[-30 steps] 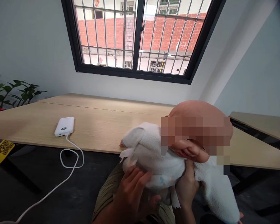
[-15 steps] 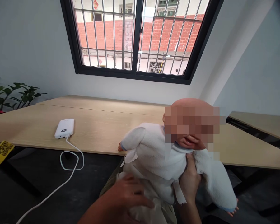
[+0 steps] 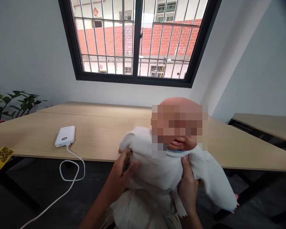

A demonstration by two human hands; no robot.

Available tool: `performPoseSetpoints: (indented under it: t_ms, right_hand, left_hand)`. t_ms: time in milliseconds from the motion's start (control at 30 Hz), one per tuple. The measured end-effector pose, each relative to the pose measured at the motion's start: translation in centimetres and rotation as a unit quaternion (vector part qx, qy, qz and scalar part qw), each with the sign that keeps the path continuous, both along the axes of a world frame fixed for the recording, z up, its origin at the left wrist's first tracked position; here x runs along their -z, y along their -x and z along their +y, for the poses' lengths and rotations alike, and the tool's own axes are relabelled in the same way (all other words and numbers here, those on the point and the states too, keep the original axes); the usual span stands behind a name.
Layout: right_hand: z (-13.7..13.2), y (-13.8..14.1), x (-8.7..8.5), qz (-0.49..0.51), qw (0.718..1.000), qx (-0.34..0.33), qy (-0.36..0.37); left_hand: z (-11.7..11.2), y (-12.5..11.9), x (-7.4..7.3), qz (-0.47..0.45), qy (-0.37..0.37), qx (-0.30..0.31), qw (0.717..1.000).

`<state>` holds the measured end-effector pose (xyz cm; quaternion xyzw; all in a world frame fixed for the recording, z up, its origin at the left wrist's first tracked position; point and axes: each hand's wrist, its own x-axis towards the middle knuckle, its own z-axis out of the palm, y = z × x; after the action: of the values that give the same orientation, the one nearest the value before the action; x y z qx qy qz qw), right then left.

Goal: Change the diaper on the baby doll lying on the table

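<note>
While my right hand grips the baby doll beneath one arm, my left hand clasps its opposite flank; it stands between them, equally near, by the worktop's front edge, long axis roughly upright, head leaning rightward.

"Where was the doll?"
"Lower centre of the frame, before the table, between the left hand and the right hand."
"And the power bank?"
"It lay on the table, left of the doll; its cable ran lower left."
"The window?"
"Upper centre, behind the table."
</note>
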<state>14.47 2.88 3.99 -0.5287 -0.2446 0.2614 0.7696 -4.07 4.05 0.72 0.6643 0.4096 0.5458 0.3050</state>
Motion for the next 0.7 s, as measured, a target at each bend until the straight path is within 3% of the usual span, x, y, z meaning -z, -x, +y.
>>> performPoseSetpoints:
  t_ms: [167,367,700]
  right_hand:
    - [-0.2,-0.6,-0.8,-0.051,0.996,-0.067,-0.009]
    - [0.7,-2.4,-2.8,-0.158,0.981,-0.111,-0.015]
    - [5.0,-3.0,-8.6,-0.255,0.943,-0.141,-0.158]
  left_hand:
    - [1.5,0.4,-1.9,-0.033,0.012,0.050,0.998]
    - [1.6,0.6,-5.8,-0.100,0.002,0.025,0.995]
    - [4.1,0.7,-11.3,-0.121,-0.120,0.014,0.985]
